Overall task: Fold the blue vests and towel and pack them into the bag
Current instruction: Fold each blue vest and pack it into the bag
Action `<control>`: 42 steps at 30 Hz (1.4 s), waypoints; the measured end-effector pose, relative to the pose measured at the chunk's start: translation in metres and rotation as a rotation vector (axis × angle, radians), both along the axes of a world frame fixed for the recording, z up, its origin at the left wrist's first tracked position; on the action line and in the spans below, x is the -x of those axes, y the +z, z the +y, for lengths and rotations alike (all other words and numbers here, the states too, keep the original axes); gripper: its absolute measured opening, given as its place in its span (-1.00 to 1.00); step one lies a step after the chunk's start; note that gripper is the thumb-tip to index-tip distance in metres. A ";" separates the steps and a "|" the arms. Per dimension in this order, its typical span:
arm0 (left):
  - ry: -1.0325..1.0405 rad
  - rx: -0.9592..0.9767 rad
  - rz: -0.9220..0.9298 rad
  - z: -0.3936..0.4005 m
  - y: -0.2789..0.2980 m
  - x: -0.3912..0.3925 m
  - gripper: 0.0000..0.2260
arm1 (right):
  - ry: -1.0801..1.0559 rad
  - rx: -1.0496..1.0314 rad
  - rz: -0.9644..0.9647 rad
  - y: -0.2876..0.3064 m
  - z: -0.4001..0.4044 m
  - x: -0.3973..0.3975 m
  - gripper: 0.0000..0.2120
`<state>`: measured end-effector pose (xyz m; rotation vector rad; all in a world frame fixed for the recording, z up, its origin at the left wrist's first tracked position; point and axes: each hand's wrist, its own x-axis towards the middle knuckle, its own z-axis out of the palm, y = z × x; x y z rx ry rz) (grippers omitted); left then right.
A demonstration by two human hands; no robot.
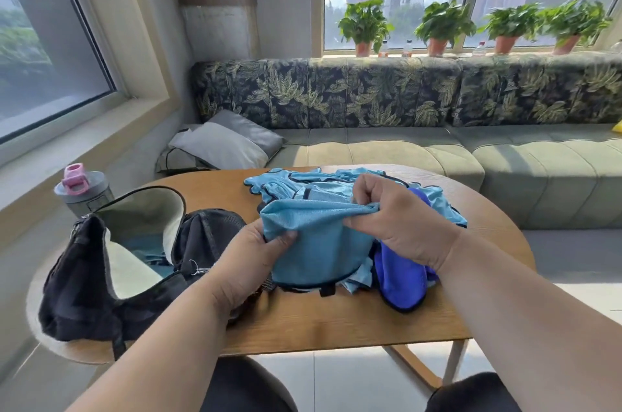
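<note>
1. Desk [336, 320] of round wood, carrying everything; sofa [437, 149] with leaf-print back beyond it, potted plants [444, 24] on the far sill.
2. Bag [101, 277], black with pale lining, at near left on the desk, mouth gaping upward; something blue lying inside, too hidden to name.
3. Pile of light blue vests [336, 181] at centre, spreading toward the far edge, loose and unfolded.
4. Top vest [316, 243] raised off the pile, bunched along its upper edge, black trim hanging at the near side.
5. Towel [400, 280], deeper blue, just right of the held vest, partly under the right wrist.
6. Left hand [249, 263] pinching the vest's left edge, thumb on top, fingers curled under.
7. Right hand [397, 216] gripping the gathered upper right edge, fingers closed tight on cloth.
8. Bottle [82, 189], grey with pink lid, standing far left behind the bag.
9. Judged best for the fold: spread the hands apart to pull the bunching flat, match edges, crease over bare desk at the near side.
10. Likely in the way: towel and pile crowding the right, bag crowding the left.
</note>
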<state>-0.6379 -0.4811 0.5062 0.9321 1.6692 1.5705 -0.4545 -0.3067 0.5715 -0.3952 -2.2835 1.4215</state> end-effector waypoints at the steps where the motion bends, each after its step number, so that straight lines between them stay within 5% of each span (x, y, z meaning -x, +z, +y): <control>1: 0.027 -0.008 0.064 -0.002 -0.001 0.002 -0.83 | -0.008 0.020 0.024 -0.003 -0.004 -0.002 -0.67; 7: -0.021 0.195 0.129 -0.040 -0.064 -0.014 -0.85 | -0.025 0.156 -0.238 -0.099 -0.038 -0.024 -0.57; 13: -0.106 0.329 0.221 -0.066 -0.116 -0.038 -0.95 | -0.007 0.178 -0.409 -0.127 -0.044 -0.043 -0.79; 20: 0.082 0.213 -0.160 -0.067 -0.112 -0.040 -0.68 | 0.033 0.153 -0.389 -0.108 -0.038 -0.024 -0.77; 28: 0.357 0.522 0.262 -0.052 -0.128 -0.027 -0.73 | -0.300 -0.123 -0.433 -0.164 -0.041 0.016 -0.72; 31: 0.371 0.583 0.352 -0.052 -0.127 -0.031 -0.74 | -0.438 -0.322 -0.607 -0.173 -0.043 0.015 -0.53; 37: 0.380 0.630 0.342 -0.046 -0.130 -0.035 -0.76 | -0.408 -0.303 -0.789 -0.172 -0.042 0.003 -0.33; 40: 0.369 0.655 0.336 -0.044 -0.129 -0.037 -0.51 | -0.335 -0.224 -0.819 -0.167 -0.036 0.002 -0.33; 42: 0.339 0.681 0.336 -0.041 -0.126 -0.038 -0.60 | -0.292 -0.095 -0.782 -0.163 -0.032 0.002 -0.42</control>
